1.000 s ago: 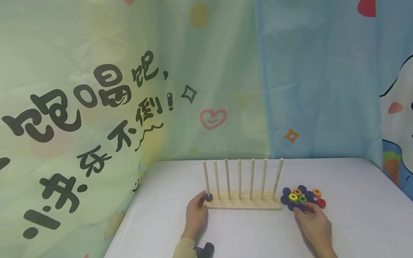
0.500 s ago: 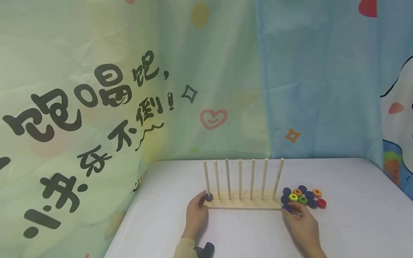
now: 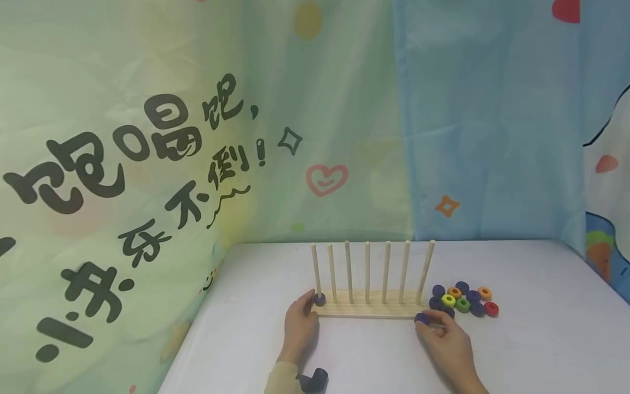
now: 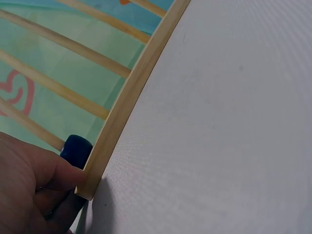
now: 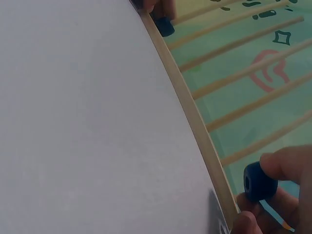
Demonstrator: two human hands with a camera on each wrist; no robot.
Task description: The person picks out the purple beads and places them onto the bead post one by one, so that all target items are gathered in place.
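- Dark blue bead [image 3: 421, 318]: from the head view I see it pinched between the fingertips of the person's right hand [image 3: 445, 342], by the front right corner of the wooden peg rack [image 3: 371, 312].
- In that view the rack stands on the white tabletop [image 3: 374, 355], between its left and right edges. Seven upright pegs [image 3: 367, 273] rise from the base, and the leftmost carries a threaded bead [image 3: 320, 300], also dark blue, sitting right down at the bottom.
- The left hand [image 3: 299, 325] grips the rack's left end; a pale sleeve [image 3: 283, 378] covers that forearm.
- Over toward the tabletop's right edge, near the rack, lies a cluster of loose beads [image 3: 473, 296]: several dark blue, two orange, one yellow, one green and one red.
- A printed curtain [image 3: 354, 120] hangs behind the far edge.
- Left wrist view: the left hand's fingers are bent round the end of the base, clasping it. The threaded bead is just beside them, with smooth, rounded sides.
- Right wrist view: the held bead is a squat, smooth barrel, with a hole in its flat end. The right hand's fingertips grasp it from opposite sides, close to the base's right end; I can't tell whether bead and wood touch.
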